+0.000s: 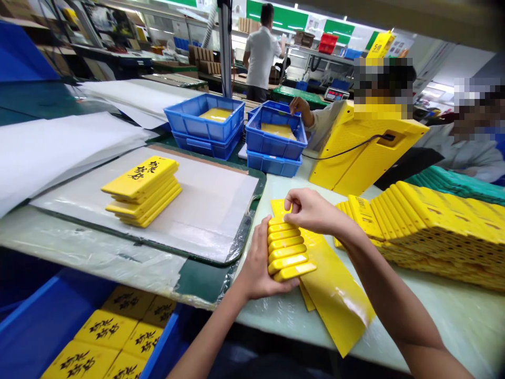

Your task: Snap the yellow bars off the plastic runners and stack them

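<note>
Head view: workbench (445,326) is carrying a yellow sheet (335,295) beneath the hands; left hand (256,268) is cupping a fanned stack of yellow bars (286,250) from the near side, their long axes running rightward; right hand (311,210) is clasping its far top edge.

Stack of glossy yellow slabs (287,250): about six, rounded edges facing the wearer, staggered in a slight fan, the nearest slab projecting furthest right. Left hand (260,263) cups the stack's left side; right hand (311,210) presses on its far end, fingers curled over. Flat yellow panel (337,300) lies directly beneath, surface shiny, running toward lower right; a yellow corner shows past the right hand, but whether it is the same piece cannot be told.
</note>
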A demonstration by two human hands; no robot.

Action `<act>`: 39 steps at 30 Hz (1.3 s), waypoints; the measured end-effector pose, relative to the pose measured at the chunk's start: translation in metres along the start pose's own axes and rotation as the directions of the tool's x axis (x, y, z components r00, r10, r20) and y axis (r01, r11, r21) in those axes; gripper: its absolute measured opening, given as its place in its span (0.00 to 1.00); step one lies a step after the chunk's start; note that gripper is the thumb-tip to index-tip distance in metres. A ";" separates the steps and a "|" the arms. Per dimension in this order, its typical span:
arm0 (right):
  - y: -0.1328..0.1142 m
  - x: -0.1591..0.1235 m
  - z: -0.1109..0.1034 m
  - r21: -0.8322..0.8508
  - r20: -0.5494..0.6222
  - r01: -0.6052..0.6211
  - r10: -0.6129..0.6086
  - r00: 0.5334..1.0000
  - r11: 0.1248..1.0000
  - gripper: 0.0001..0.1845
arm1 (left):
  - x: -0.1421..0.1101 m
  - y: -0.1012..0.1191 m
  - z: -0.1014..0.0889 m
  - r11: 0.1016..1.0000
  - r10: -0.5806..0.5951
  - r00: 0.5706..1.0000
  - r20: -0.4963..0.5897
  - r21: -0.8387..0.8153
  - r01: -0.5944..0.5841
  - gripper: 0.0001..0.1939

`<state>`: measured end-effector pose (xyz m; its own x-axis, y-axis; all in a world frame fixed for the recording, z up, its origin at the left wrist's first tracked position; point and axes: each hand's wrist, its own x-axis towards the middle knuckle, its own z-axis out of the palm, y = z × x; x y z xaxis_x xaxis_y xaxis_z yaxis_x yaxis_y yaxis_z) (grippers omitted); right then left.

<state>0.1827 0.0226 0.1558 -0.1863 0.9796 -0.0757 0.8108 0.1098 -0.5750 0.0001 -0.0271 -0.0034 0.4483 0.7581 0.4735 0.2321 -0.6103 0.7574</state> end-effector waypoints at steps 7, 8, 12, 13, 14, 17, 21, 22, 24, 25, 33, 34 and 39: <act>0.018 0.007 -0.019 -0.067 0.165 -0.060 0.071 0.984 0.996 0.13 | -0.001 0.002 0.001 1.000 0.016 1.000 -0.018 -0.018 -0.016 0.70; 0.022 0.007 -0.021 0.015 0.180 -0.070 0.066 0.981 0.997 0.12 | -0.001 0.002 0.001 1.000 0.020 1.000 -0.017 -0.020 -0.020 0.70; 0.034 0.004 -0.017 0.199 0.009 0.059 -0.062 0.998 0.978 0.14 | 0.000 0.001 0.001 0.998 0.037 0.999 -0.028 -0.045 -0.038 0.70; 0.035 0.003 -0.014 0.233 0.012 0.113 -0.119 0.993 0.966 0.15 | 0.000 0.001 0.002 0.998 0.038 0.999 -0.029 -0.044 -0.039 0.70; 0.035 0.003 -0.010 0.280 0.043 0.145 -0.164 0.986 0.949 0.16 | 0.000 0.001 0.002 0.998 0.038 0.999 -0.028 -0.041 -0.039 0.71; 0.032 0.002 0.003 0.422 0.120 0.118 -0.185 0.975 0.899 0.18 | 0.001 0.000 0.001 0.998 0.039 0.999 -0.023 -0.044 -0.040 0.71; 0.027 0.004 0.009 0.492 0.163 0.088 -0.190 0.968 0.866 0.17 | 0.001 0.000 0.001 0.998 0.038 0.999 -0.021 -0.053 -0.039 0.70; 0.026 0.004 0.008 0.503 0.184 0.089 -0.207 0.961 0.860 0.17 | 0.001 0.001 0.001 0.998 0.038 0.999 -0.020 -0.055 -0.039 0.70; 0.027 0.003 0.005 0.512 0.208 0.100 -0.236 0.949 0.853 0.17 | 0.001 0.001 0.000 0.997 0.040 0.999 -0.019 -0.058 -0.041 0.70; 0.028 0.003 0.004 0.511 0.210 0.107 -0.244 0.947 0.853 0.16 | 0.001 0.002 0.000 0.997 0.041 0.999 -0.019 -0.059 -0.042 0.70; 0.030 0.001 0.014 0.517 0.167 0.113 -0.230 0.959 0.848 0.15 | 0.000 0.000 0.001 0.998 0.059 0.998 -0.025 -0.032 -0.060 0.70; 0.030 0.001 0.016 0.517 0.154 0.112 -0.221 0.963 0.848 0.14 | 0.000 0.000 0.001 0.998 0.059 0.998 -0.022 -0.026 -0.060 0.70; 0.026 0.000 0.022 0.495 0.060 0.137 -0.191 0.980 0.858 0.12 | 0.000 0.001 0.000 0.999 0.053 0.998 -0.014 -0.006 -0.054 0.69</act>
<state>0.1917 0.0222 0.1233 -0.3712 0.9284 -0.0134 0.3953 0.1450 -0.9070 0.0002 -0.0276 -0.0025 0.4478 0.7276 0.5196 0.2027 -0.6487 0.7336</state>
